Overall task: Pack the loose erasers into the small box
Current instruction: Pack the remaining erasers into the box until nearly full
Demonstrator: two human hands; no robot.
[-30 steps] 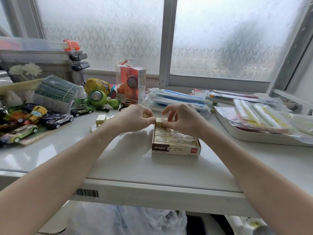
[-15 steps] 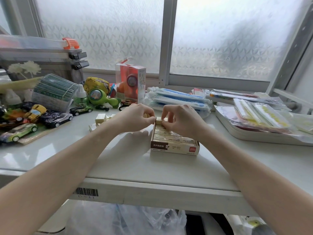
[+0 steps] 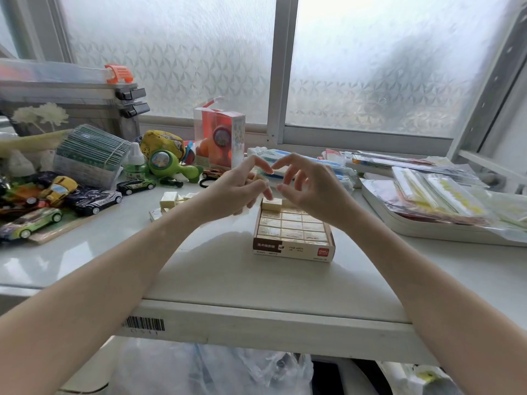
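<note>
Hovering over the far end of the small cardboard box (image 3: pixel 293 248), which is sitting on the glossy white table (image 3: pixel 228 269) holding neat rows of pale rectangular erasers (image 3: pixel 291 225), your left hand (image 3: pixel 236 192) is pinching one eraser while your right hand (image 3: pixel 310 189) is hanging loose-fingered, more blocks (image 3: pixel 168 200) lying loose to the left

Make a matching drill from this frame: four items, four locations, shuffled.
Items:
1. small box
2. loose erasers
3. raised eraser
4. yellow toy car

Locations:
A. far left of the table, among other toy cars
B. sticking up at the box's far left corner
C. on the table left of the box, behind the left hand's wrist
D. centre of the table, under both hands

Pairs: 1-D, 2-C, 3-B, 4-A
</note>
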